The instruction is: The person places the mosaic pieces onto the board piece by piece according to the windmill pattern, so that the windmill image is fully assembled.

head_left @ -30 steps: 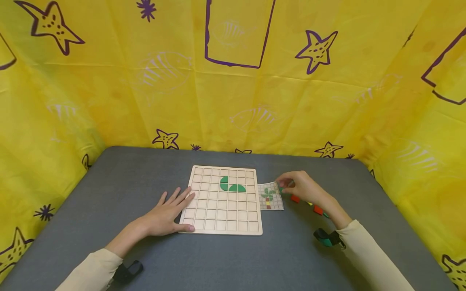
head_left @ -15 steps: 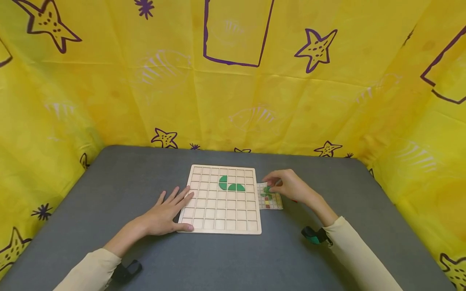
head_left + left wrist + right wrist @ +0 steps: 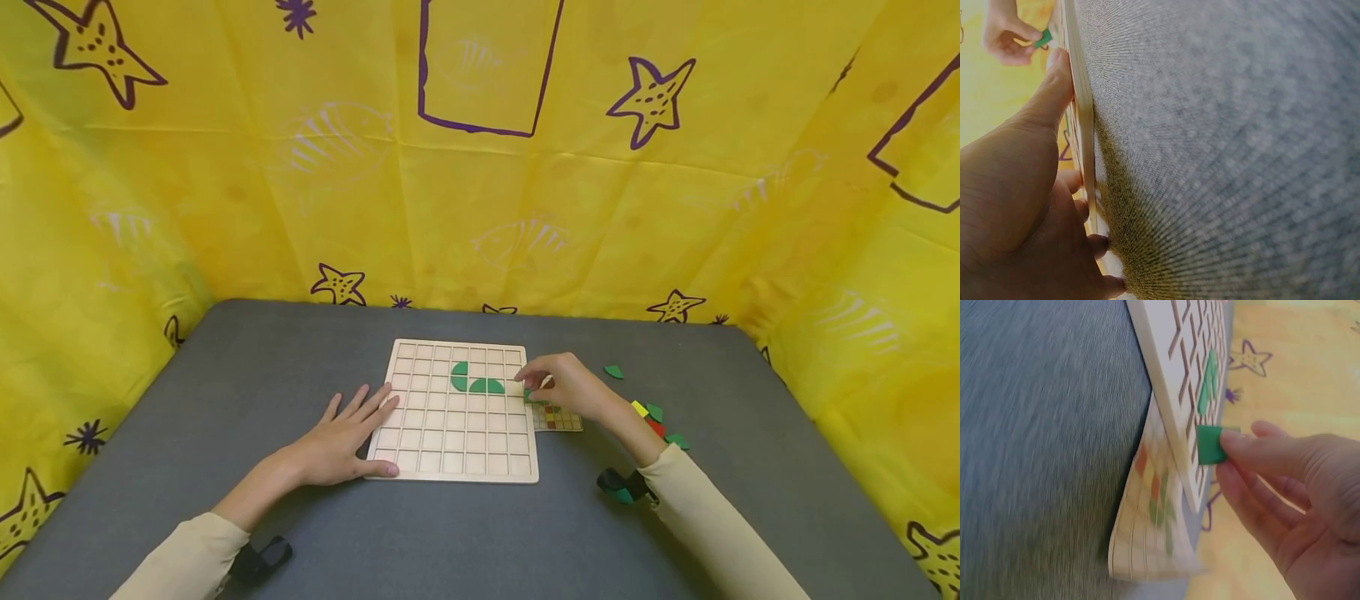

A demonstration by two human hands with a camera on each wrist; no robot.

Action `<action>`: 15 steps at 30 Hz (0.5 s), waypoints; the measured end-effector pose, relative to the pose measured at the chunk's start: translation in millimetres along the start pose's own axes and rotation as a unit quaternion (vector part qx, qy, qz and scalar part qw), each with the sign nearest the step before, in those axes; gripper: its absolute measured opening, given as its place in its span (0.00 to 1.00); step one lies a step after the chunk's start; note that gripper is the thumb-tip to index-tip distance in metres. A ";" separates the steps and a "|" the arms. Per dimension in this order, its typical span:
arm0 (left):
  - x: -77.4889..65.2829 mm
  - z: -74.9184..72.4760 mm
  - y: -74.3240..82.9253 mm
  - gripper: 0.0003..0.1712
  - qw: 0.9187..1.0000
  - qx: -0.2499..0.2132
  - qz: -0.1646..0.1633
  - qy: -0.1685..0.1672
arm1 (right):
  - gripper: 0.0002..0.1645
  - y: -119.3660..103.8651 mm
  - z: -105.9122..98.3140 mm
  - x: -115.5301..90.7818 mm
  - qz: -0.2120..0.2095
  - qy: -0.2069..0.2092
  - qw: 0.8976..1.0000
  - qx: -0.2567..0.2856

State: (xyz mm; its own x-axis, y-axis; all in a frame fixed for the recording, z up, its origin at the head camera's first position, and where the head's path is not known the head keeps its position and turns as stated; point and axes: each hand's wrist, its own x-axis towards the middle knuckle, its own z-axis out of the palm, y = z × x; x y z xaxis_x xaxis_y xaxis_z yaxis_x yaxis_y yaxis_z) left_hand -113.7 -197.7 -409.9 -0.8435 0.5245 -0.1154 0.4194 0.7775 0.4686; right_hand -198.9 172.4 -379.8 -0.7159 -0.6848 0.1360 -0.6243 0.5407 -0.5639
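Head view: pale wooden gridded board, lower centre; four green quarter-rounds in its cells. Left hand spread, fingers straight, on left edge; right hand pinches thin green piece. Grainy grey tabletop.

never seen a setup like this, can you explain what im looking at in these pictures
There is no machine hand here, just a person's two bare hands. The wide picture comes from a camera worn on the head, looking forward and down; the two close, tilted-looking ones come from cameras on the left and right wrists. On the dark table lies a wooden grid board bearing green pieces, with a printed card at its right edge. Farther right are loose pieces in green, red and yellow. The left hand rests on the board's left edge. The right hand pinches a green tile near the right edge.
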 end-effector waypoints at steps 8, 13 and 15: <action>0.1 0.5 -0.7 0.61 1.000 0.002 -0.004 0.001 | 0.15 -13.6 15.9 14.3 0.007 -0.001 1.000 0.013; 0.5 0.2 -0.3 0.61 1.000 0.003 -0.004 0.001 | 0.15 -17.4 24.1 20.7 0.007 0.005 1.000 0.019; 0.6 0.4 -0.2 0.61 1.000 0.004 -0.003 0.000 | 0.15 -17.0 27.1 22.3 0.001 0.005 1.000 0.024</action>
State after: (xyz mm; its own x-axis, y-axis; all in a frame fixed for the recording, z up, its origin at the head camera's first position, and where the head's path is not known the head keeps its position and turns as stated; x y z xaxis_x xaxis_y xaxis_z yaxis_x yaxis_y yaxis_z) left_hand -114.1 -197.5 -410.4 -0.8463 0.5192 -0.1190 0.4160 0.7838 0.4611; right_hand -195.8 134.7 -389.2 -0.7199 -0.6791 0.1432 -0.6081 0.5177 -0.6018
